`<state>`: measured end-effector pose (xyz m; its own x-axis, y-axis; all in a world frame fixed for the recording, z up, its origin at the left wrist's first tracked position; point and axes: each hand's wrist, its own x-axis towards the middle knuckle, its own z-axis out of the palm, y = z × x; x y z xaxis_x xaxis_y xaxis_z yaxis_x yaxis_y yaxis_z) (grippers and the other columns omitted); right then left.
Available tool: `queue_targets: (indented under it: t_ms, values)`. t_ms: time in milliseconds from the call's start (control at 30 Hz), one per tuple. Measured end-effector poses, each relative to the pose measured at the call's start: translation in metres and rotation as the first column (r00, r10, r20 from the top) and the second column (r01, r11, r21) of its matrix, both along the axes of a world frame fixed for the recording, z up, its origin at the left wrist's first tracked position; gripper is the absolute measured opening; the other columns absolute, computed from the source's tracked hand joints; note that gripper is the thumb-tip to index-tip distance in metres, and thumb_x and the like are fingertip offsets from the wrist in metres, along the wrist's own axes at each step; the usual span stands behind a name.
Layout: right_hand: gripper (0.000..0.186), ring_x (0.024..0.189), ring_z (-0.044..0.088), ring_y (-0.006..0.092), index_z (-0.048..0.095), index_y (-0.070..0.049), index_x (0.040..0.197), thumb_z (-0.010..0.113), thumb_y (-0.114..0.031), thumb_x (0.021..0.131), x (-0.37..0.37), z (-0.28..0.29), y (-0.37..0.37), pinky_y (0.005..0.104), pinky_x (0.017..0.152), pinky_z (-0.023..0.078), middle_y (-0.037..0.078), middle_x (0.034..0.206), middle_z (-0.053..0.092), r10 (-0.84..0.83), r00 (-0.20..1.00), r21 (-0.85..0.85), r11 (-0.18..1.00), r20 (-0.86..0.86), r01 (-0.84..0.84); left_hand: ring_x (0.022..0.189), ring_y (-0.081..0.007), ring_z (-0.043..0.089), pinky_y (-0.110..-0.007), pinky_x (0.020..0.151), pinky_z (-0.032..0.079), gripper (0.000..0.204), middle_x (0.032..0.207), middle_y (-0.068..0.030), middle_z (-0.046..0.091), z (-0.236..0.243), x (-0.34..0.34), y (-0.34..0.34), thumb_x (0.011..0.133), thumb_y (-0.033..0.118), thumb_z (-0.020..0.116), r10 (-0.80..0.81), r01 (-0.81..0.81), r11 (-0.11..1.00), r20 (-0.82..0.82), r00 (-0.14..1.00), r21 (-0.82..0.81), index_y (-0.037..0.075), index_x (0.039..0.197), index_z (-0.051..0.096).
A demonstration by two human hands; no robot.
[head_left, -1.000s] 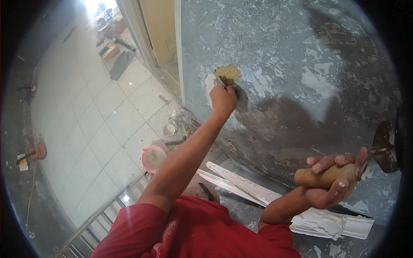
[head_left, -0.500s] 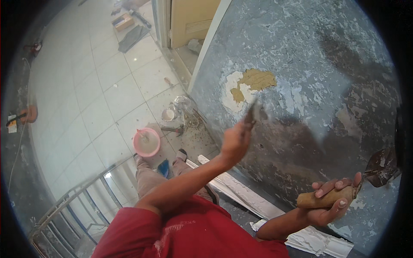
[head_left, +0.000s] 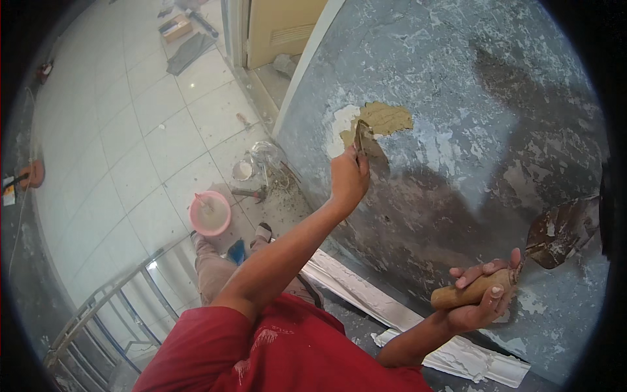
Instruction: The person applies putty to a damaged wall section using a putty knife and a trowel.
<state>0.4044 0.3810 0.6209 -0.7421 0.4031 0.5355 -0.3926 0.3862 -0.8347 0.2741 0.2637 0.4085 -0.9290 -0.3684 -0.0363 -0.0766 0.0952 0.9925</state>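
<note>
My left hand (head_left: pixel 348 178) is raised against the grey, patchy wall (head_left: pixel 496 98) and grips a small putty knife (head_left: pixel 360 136), its blade touching the tan filler patch (head_left: pixel 383 119) beside a white scraped spot. My right hand (head_left: pixel 484 296) is lower right, closed around the wooden handle of a trowel (head_left: pixel 555 232), whose rusty blade carries grey mortar and rests close to the wall. I wear a red shirt.
Below lies a white tiled floor (head_left: pixel 130 130) with a pink bucket (head_left: pixel 209 213), a small round container (head_left: pixel 242 170), a hammer (head_left: pixel 248 193) and debris. White moulding strips (head_left: pixel 366 294) lie along the wall base. A metal ladder or railing (head_left: pixel 111 313) is lower left; a doorway (head_left: pixel 274 26) up top.
My left hand with the putty knife dropped from the filler patch and has come back up to it. The view shifted; the trowel hand stayed low right.
</note>
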Motion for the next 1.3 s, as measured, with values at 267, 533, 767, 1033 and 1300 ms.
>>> queue_targets:
  t_ms: [267, 533, 767, 1033, 1300]
  values:
    - [0.073, 0.047, 0.053, 0.0153, 0.035, 0.017, 0.133, 0.056, -0.035, 0.086, -0.001, -0.007, -0.005, 0.0329, 0.041, 0.056, 0.013, 0.086, 0.050, 0.000, 0.999, -0.035, 0.999, 0.048, 0.002, 0.065, -0.0456, 0.062, -0.050, 0.060, 0.048, 0.029, 0.067, -0.0282, 0.060, 0.023, -0.002, 0.053, 0.088, 0.007, 0.053, -0.019, 0.015, 0.985, -0.019, 1.000, -0.174, -0.013, 0.110, 0.054]
    - [0.074, 0.047, 0.052, 0.0150, 0.035, 0.018, 0.132, 0.055, -0.037, 0.087, -0.001, -0.005, -0.022, 0.0327, 0.041, 0.056, 0.013, 0.086, 0.050, 0.045, 0.996, -0.008, 0.999, 0.079, -0.044, 0.066, -0.0412, 0.063, -0.049, 0.058, 0.050, 0.047, 0.085, -0.0295, 0.063, 0.009, 0.032, 0.056, 0.086, 0.002, 0.052, -0.089, 0.058, 0.986, -0.196, 0.977, -0.157, -0.006, 0.132, 0.044]
    - [0.070, 0.047, 0.053, 0.0150, 0.036, 0.016, 0.132, 0.056, -0.032, 0.087, -0.002, -0.004, -0.021, 0.0345, 0.044, 0.058, 0.013, 0.086, 0.051, 0.092, 0.994, -0.056, 0.994, 0.066, -0.089, 0.069, -0.0449, 0.062, -0.053, 0.064, 0.049, 0.041, 0.078, -0.0265, 0.064, -0.005, 0.035, -0.015, 0.087, 0.006, 0.052, -0.040, 0.031, 0.996, -0.104, 0.994, -0.086, -0.002, 0.127, 0.052]
    - [0.068, 0.048, 0.055, 0.0163, 0.037, 0.016, 0.133, 0.058, -0.028, 0.085, 0.001, -0.014, -0.016, 0.0371, 0.045, 0.059, 0.014, 0.086, 0.053, 0.143, 0.986, -0.105, 0.985, 0.081, -0.135, 0.068, -0.0431, 0.062, -0.049, 0.059, 0.049, 0.035, 0.079, -0.0271, 0.063, 0.002, 0.020, 0.034, 0.086, 0.003, 0.054, -0.060, 0.035, 0.986, -0.153, 0.986, -0.164, -0.008, 0.120, 0.056]
    - [0.068, 0.048, 0.055, 0.0164, 0.038, 0.015, 0.133, 0.059, -0.028, 0.085, 0.001, -0.023, -0.020, 0.0374, 0.046, 0.059, 0.014, 0.086, 0.054, 0.174, 0.978, -0.131, 0.979, 0.119, -0.158, 0.073, -0.0413, 0.064, -0.047, 0.063, 0.051, 0.042, 0.094, -0.0260, 0.065, -0.006, 0.055, 0.036, 0.088, 0.002, 0.052, -0.121, 0.067, 0.982, -0.320, 0.940, -0.175, -0.006, 0.129, 0.049]
